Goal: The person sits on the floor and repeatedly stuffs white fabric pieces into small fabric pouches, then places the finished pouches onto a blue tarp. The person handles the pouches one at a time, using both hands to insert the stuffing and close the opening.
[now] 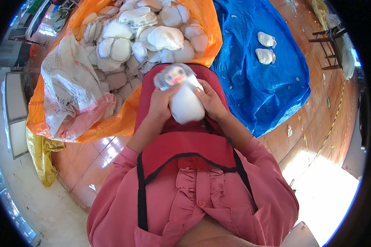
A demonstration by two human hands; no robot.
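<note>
Above my red apron (185, 150), I hold a small plush toy (187, 105) in both hands. Its rounded body is white; a grey-eared face with a red patch sits at the top, slightly blurred. My left hand (163, 101) grips it on the left side, just below the face. On the other side my right hand (210, 99) is closed round the body, thumb lying on the front. Farther off, two similar white stuffed pieces (265, 56) lie on a blue sheet (251, 99) to the right.
An orange sack (208, 24) full of white padded pieces (165, 38) stands ahead on the left, a white woven bag (72, 78) draped over its side. A yellow cloth (43, 158) lies left. Scraps dot the tiled floor (317, 107); a wooden stool (329, 45) stands far right.
</note>
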